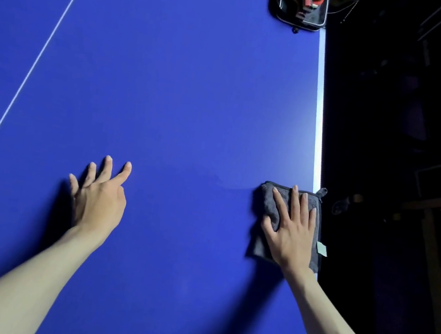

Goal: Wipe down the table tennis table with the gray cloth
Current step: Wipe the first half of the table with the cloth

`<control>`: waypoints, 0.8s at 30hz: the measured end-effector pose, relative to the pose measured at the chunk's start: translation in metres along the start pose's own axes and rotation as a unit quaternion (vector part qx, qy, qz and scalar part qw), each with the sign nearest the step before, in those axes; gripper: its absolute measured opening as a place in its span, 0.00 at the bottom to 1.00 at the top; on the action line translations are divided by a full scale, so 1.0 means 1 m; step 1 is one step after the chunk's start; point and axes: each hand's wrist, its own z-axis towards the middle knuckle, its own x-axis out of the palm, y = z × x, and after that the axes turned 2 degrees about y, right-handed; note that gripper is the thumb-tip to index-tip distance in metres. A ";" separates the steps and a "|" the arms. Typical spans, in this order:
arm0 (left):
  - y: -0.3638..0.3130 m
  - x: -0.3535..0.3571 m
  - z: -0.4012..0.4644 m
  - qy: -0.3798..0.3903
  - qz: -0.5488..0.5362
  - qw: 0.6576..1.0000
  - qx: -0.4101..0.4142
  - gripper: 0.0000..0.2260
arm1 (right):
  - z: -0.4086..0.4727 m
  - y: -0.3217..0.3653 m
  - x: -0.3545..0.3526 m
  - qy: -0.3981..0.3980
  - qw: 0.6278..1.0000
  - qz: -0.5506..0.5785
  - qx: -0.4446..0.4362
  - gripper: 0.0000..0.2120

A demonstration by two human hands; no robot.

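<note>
Dark floor and dim furniture sit off to the right of the big blue table tennis table [182, 90]; its top is flat, smooth and a little shiny, with a thin white line running up the left part and a pale white stripe along the right edge.

Wiping looks to be under way, though I cannot tell how much is done; a faint curved mark shows just left of the gray cloth [268, 204], maybe a damp trail from a swipe; the rest of the blue top shows no clear sign either way, so I would guess most of it is yet to do.

That cloth lies at the right edge of the table, near the person; it is soft and fuzzy, folded into a thick pad, with a small loop at its far corner and a pale tag on its right side.

On it rests the right hand [290, 233], palm down, fingers straight and spread, pressing; thumb on the cloth's left part.

Well apart, the left hand [98, 198] holds nothing, fingers apart and loose over the bare blue top; I cannot tell if it touches.

Far off at the right edge sits a black paddle case [276, 2], open, with red and black paddles inside.
</note>
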 end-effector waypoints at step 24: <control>-0.014 0.000 0.006 -0.053 0.022 0.998 -0.041 0.24 | 0.094 0.120 0.009 -0.023 0.992 0.063 -0.103 0.33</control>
